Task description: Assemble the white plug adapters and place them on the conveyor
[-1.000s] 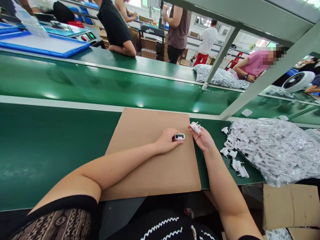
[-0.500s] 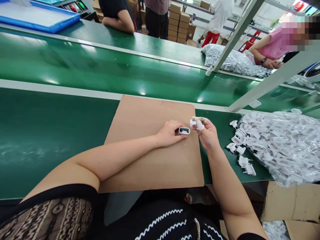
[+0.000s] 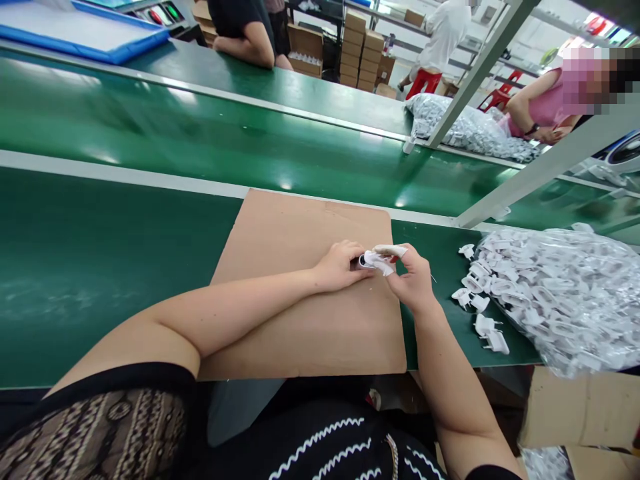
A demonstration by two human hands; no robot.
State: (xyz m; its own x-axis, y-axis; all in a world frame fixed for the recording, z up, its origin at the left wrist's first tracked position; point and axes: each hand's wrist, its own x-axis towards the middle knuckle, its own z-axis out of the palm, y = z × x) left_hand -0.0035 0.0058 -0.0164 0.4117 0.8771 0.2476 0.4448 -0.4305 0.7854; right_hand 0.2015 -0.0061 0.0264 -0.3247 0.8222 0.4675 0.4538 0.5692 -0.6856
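Observation:
My left hand (image 3: 336,268) is closed around a white oval charger housing (image 3: 361,263), its open end turned to the right. My right hand (image 3: 413,277), with white covers on thumb and forefinger, pinches a small white plug piece (image 3: 369,255) at that open end. The fingertips partly hide the piece, so I cannot tell how far it sits inside. Both hands are over a brown cardboard sheet (image 3: 300,333) on the green bench. Several loose white plug pieces (image 3: 484,325) lie to the right.
A clear bag (image 3: 575,300) heaped with white plug pieces stands at the right. A green conveyor belt (image 3: 225,147) runs behind the cardboard. A slanted metal post (image 3: 530,167) rises at the right. Across the belt are a blue-rimmed tray (image 3: 100,50), another filled bag (image 3: 460,127) and several people.
My right hand has moved left, bringing the white plug piece from beside the housing to its open end. My left hand stays almost where it was.

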